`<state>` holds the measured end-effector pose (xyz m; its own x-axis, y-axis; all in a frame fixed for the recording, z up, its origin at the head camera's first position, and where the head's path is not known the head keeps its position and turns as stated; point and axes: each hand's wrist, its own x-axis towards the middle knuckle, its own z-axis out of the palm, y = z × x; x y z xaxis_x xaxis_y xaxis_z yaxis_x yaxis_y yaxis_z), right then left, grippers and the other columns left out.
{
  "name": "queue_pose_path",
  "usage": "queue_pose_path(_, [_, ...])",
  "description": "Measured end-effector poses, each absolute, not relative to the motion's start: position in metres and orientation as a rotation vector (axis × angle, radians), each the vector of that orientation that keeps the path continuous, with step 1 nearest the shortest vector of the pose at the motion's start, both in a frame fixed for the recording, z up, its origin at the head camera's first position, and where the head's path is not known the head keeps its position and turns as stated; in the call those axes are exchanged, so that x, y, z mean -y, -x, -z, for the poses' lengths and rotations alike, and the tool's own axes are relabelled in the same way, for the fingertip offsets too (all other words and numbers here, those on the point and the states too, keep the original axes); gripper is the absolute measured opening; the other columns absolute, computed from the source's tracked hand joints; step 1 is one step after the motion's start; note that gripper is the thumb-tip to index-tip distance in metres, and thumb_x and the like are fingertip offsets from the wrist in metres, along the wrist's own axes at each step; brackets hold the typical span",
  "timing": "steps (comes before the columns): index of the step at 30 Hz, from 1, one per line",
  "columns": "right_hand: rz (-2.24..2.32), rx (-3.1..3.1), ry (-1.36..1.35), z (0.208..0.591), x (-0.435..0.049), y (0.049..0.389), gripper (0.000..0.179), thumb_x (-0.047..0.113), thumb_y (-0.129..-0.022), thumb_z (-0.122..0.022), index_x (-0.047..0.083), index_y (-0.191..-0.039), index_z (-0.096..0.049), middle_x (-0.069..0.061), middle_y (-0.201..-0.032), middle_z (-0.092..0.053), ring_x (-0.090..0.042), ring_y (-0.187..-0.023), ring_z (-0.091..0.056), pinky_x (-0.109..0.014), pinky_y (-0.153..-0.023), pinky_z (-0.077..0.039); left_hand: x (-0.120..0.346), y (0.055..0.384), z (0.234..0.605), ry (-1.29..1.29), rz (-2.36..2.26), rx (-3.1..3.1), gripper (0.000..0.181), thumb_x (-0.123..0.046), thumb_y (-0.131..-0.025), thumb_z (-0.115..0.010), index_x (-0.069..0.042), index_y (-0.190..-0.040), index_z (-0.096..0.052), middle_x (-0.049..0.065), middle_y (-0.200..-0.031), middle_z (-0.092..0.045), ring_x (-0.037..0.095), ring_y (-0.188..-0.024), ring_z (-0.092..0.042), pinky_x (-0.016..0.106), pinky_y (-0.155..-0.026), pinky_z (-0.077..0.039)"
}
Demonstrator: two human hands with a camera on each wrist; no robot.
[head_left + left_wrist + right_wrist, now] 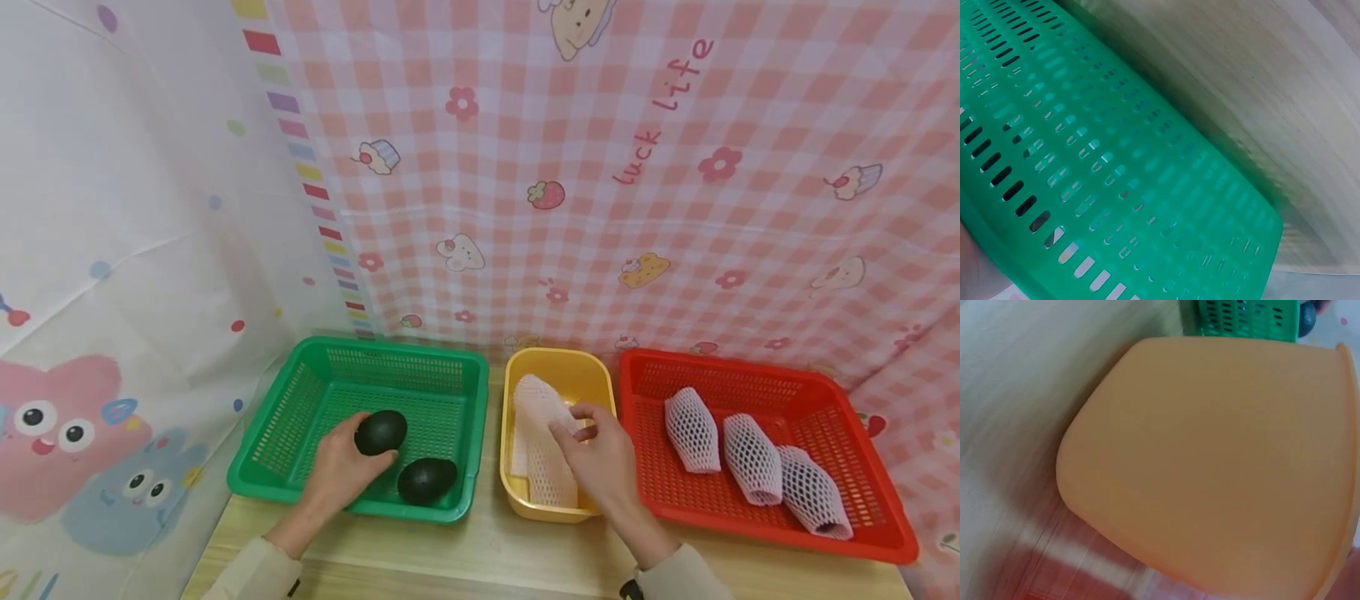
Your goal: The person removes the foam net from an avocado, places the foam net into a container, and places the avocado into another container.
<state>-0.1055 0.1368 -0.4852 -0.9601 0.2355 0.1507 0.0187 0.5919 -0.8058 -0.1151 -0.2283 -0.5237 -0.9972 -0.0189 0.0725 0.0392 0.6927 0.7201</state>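
In the head view my left hand [339,472] grips a dark avocado [384,432] over the green basket [408,348]. Another avocado [427,481] lies in that basket, near its front right. My right hand [602,463] pinches one end of a white foam net sleeve [542,402] above the yellow bin [558,357]. More foam net sleeves [552,477] lie inside the bin. The left wrist view is mostly filled by the green basket's slotted wall [1147,156]. The bin's outer wall [1210,462] hides most of the right hand from the right wrist camera.
To the right stands a red basket [738,371] with three net-wrapped items [692,429] in it. All three containers stand side by side on a wooden table [480,550]. A pink checked cloth [525,242] hangs close behind, and a white printed cloth [172,275] at left.
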Motion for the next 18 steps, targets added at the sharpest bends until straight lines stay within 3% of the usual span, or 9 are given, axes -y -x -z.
queue_pose_path(5, [-1.401,2.651,0.045,0.4872,-0.1347,0.1016,0.024,0.03,-0.09,-0.083,0.01,-0.102,-0.074,-0.003,-0.098,-0.073,-0.015,-0.08,-0.067,-0.03,-0.067,-0.053,0.2277,0.1157,0.5227,0.017,1.198,2.827,0.065,-0.024,-0.083,-0.087,0.001,-0.137,-0.061,0.019,-0.126,-0.069,0.031,-0.101,-0.069,0.046,-0.078,-0.059])
queue_pose_path(10, [-1.495,2.568,-0.107,0.4876,-0.1363,0.0989,0.007,0.011,-0.091,-0.08,0.009,-0.096,-0.075,-0.002,-0.092,-0.073,-0.015,-0.078,-0.067,-0.029,-0.067,-0.055,0.2273,0.1165,0.5224,0.013,1.195,2.832,0.065,-0.024,-0.083,-0.087,0.001,-0.136,-0.061,0.019,-0.125,-0.069,0.031,-0.1,-0.069,0.046,-0.078,-0.059])
queue_pose_path(18, [-1.556,2.592,-0.274,0.4892,-0.1362,0.097,0.011,-0.001,-0.089,-0.076,0.005,-0.099,-0.074,0.002,-0.089,-0.072,-0.013,-0.081,-0.068,-0.03,-0.074,-0.056,0.2286,0.1165,0.5222,0.015,1.198,2.86,0.067,-0.025,-0.084,-0.086,0.003,-0.139,-0.059,0.022,-0.128,-0.067,0.033,-0.103,-0.069,0.047,-0.078,-0.059])
